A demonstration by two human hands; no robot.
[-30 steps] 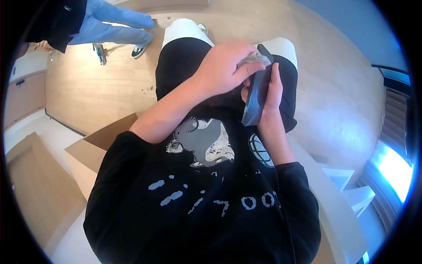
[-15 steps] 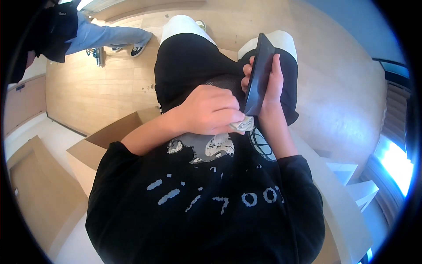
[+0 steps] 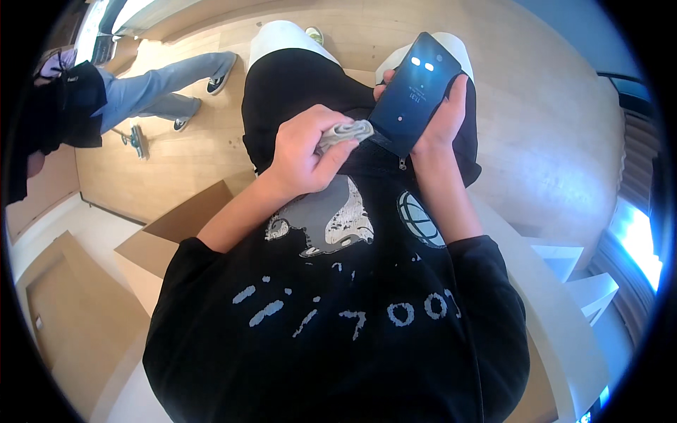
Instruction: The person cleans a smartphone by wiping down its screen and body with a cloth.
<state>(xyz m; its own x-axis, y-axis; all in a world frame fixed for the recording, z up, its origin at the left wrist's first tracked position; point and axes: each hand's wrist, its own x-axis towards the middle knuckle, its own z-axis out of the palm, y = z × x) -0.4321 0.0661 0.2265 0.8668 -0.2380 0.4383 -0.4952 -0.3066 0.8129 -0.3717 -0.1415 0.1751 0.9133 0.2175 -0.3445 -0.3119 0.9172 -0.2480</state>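
Note:
Resting in my right hand (image 3: 443, 127) is a large black smartphone (image 3: 412, 102), tilted, its dark screen facing up with bright light spots reflected near its far end. My thumb lies along its right edge, and fingertips curl round its left edge. My left hand (image 3: 302, 149) pinches a folded pale grey cloth (image 3: 347, 132) between thumb and fingers. The cloth sits just left of the phone's near corner; I cannot tell whether the two touch. Both hands are above my lap, over black shorts (image 3: 293, 95).
At the far left stands another person in blue jeans (image 3: 166, 81) and a dark top, on a wooden floor (image 3: 536, 120). An open-topped wooden box (image 3: 190, 211) is beside my left forearm. White angular stands (image 3: 592, 292) are on the right, near a bright window-like glare.
The phone has turned so its screen faces up more. My left hand has moved left and away from the phone's near end, with the cloth now more exposed. The other person's legs have shifted.

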